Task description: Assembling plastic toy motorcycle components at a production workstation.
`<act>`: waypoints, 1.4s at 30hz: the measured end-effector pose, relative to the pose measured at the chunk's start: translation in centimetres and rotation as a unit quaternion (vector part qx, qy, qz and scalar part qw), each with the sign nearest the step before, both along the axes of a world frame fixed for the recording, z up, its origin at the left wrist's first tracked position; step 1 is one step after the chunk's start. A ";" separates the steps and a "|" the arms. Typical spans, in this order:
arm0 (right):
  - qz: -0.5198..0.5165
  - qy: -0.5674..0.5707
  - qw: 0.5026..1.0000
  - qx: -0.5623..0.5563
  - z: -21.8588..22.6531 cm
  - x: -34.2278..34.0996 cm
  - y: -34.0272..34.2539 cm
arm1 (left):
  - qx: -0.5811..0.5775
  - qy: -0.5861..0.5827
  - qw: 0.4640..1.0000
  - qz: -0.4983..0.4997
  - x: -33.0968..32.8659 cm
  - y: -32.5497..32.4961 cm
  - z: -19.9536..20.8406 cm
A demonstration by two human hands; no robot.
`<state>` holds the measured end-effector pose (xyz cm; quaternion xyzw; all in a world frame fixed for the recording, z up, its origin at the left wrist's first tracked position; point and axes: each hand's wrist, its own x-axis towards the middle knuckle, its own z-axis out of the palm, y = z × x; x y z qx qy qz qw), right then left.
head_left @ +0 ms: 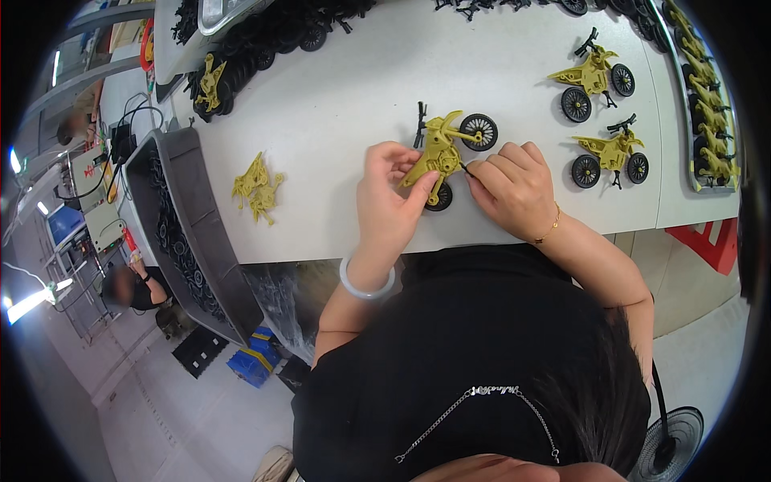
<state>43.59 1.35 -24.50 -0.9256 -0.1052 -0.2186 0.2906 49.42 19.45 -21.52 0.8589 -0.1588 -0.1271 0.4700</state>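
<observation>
A yellow toy motorcycle (439,153) with black spoked wheels and black handlebars is held over the white table. My left hand (389,193) grips its rear body between thumb and fingers. Against its right side my right hand (511,189) is closed, pinching a small black part (467,168) at the bike's lower edge; the fingers mostly hide that part. To the right stand two more toy motorcycles, one farther (593,76) and one nearer (610,153), each with wheels, handlebars and a small black stand. Loose yellow body pieces (257,190) lie left of my left hand.
A grey bin (210,201) of black wheels is at the table's left edge. Black wheels (277,44) are heaped along the back, with a yellow piece (210,83) on them. A metal tray (697,161) of yellow toys sits far right. Another person (140,285) is at the far left.
</observation>
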 end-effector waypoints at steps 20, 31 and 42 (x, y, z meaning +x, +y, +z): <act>0.051 -0.112 0.992 -0.017 3.1 -0.9 -0.9 | -0.341 0.399 0.851 -0.004 -0.7 -0.6 2.0; 0.055 -0.115 0.991 0.027 3.0 -0.6 -0.5 | -0.362 0.440 0.821 0.022 -1.1 -0.6 2.0; 0.032 -0.095 0.995 0.024 3.6 -0.5 -0.7 | -0.400 0.459 0.793 0.010 -0.8 -1.0 2.4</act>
